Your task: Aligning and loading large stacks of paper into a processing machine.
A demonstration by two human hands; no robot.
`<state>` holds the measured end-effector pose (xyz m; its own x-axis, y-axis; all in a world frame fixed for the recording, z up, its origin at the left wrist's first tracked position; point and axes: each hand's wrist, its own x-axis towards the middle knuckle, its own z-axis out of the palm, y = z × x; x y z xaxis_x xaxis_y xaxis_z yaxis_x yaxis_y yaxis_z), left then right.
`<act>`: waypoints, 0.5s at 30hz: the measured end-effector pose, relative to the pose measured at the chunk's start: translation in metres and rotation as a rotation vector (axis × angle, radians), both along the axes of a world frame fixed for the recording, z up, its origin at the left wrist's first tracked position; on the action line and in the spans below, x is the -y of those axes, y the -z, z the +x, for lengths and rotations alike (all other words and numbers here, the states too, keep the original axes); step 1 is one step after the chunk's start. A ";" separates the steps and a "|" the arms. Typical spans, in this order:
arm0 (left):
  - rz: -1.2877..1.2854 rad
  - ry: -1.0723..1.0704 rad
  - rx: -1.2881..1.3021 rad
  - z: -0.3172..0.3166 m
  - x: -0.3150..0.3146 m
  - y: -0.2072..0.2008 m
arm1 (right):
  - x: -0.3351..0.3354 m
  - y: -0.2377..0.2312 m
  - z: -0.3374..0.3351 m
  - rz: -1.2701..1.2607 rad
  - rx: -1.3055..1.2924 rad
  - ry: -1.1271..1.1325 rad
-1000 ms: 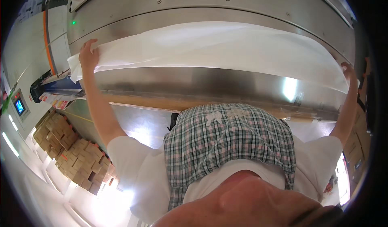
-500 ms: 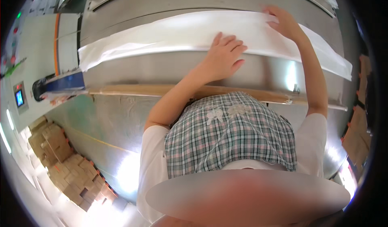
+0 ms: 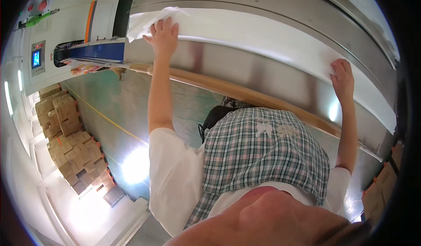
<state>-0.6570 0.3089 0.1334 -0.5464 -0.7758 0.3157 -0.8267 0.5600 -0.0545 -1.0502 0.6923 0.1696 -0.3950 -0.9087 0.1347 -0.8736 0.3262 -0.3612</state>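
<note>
A long white sheet (image 3: pixel 245 26), thin and bright, stretches across the metal machine bed in front of me. Its left end is rumpled. My left hand (image 3: pixel 164 37) lies on that end with fingers spread, palm down. Far to the right, my right hand (image 3: pixel 343 77) is closed at the sheet, its fingers bent and the thumb near them. The fingertips seem to pinch the white material, though the grip itself is partly hidden.
A brown strip (image 3: pixel 210 84) runs along the bed's front edge, close to my apron. On the left are a blue panel (image 3: pixel 98 51), a white control cabinet with a small lit screen (image 3: pixel 36 58), and stacked cardboard boxes (image 3: pixel 76 154). More boxes (image 3: pixel 381 184) stand at the right.
My left hand has gone from the sheet's middle to its left end. My right hand's fingers have curled in near the sheet's right part. The whole view has swung toward the left.
</note>
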 end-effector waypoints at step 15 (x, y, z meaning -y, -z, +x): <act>0.347 -0.052 -0.324 0.020 0.117 -0.026 | 0.081 -0.016 0.054 -0.042 0.189 -0.289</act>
